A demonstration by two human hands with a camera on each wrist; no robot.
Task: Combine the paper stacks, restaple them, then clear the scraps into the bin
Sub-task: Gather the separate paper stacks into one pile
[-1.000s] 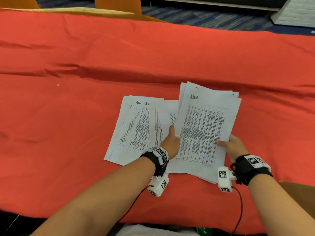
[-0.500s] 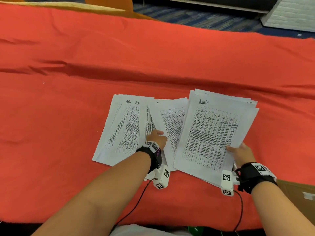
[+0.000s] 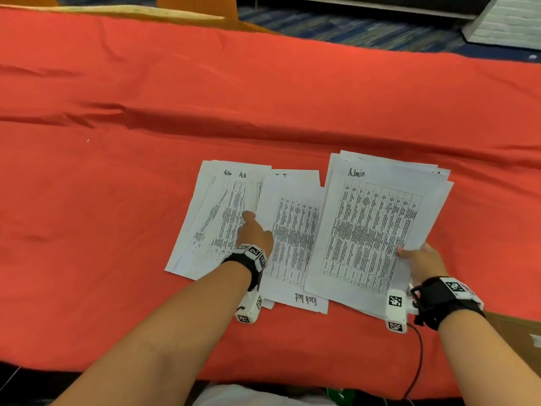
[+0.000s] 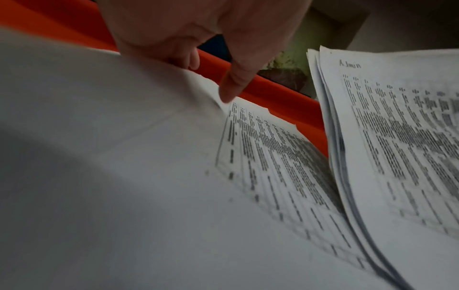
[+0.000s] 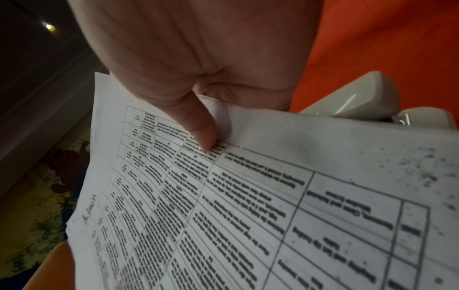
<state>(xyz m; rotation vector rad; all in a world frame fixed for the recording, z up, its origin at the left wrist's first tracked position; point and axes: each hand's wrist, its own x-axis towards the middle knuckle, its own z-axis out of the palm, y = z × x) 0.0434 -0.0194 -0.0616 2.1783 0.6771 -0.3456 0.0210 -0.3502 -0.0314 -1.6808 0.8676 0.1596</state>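
Note:
Three groups of printed sheets lie on the red cloth point(image 3: 117, 230). The left stack point(image 3: 210, 218) is fanned. A middle sheet point(image 3: 295, 238) overlaps it and has upside-down handwriting at its near edge. My left hand point(image 3: 254, 232) sits at that sheet's left edge, one finger stretched over the left stack. In the left wrist view the thumb point(image 4: 233, 88) presses on paper and a finger curls behind a raised sheet edge. My right hand point(image 3: 421, 259) grips the "Admin" stack point(image 3: 374, 227) at its near right corner, thumb point(image 5: 198, 129) on top. A grey stapler point(image 5: 360, 98) shows beyond that stack's edge.
A brown cardboard box point(image 3: 515, 332) pokes in at the lower right, beside my right forearm. Wooden chair parts point(image 3: 199, 4) stand past the table's far edge. The cloth has long creases point(image 3: 146, 112) across its middle.
My right hand has slid the Admin stack to the right, uncovering the middle sheet. My left hand has shifted left from that sheet toward the left stack.

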